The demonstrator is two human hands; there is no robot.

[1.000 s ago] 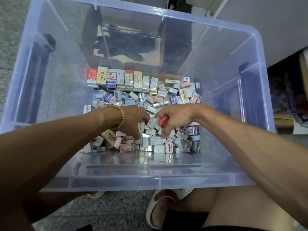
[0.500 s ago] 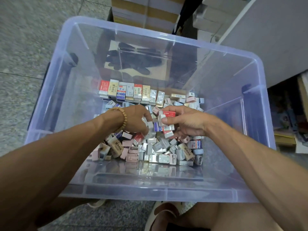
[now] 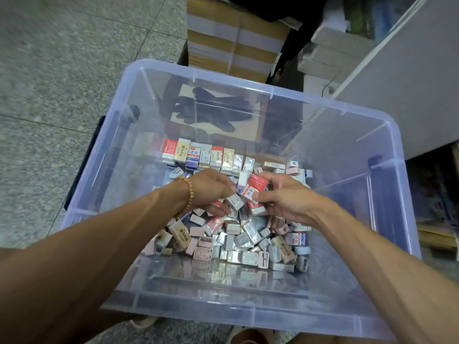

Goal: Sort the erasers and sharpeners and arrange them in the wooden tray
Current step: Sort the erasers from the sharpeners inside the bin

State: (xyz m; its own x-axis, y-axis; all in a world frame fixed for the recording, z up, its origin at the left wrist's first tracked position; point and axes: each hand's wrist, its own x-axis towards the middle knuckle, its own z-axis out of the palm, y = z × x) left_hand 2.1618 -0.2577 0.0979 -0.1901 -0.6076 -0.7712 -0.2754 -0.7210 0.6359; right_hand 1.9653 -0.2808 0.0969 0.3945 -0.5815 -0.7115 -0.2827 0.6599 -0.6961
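Observation:
A loose heap of boxed erasers and small pink and grey sharpeners (image 3: 233, 238) fills the bottom of a clear plastic bin (image 3: 250, 314). Along the far side a row of erasers (image 3: 198, 153) stands upright, side by side. My right hand (image 3: 285, 197) grips a small stack of red-and-white erasers (image 3: 253, 186) above the heap. My left hand (image 3: 211, 188), with a bead bracelet on the wrist, pinches a grey-wrapped eraser (image 3: 236, 202) right next to that stack. No wooden tray can be made out.
The bin stands on a speckled stone floor (image 3: 62, 70). Stacked cardboard boxes (image 3: 231, 40) sit behind it, and a grey cabinet (image 3: 409, 90) rises at the right. A dark glove shape (image 3: 213, 112) shows through the bin's far wall. My knees and a sandal are at the bottom.
My right hand has lifted out of the heap with red-and-white erasers stacked in it. My left hand has risen beside it with a grey-wrapped eraser. The camera has tilted up.

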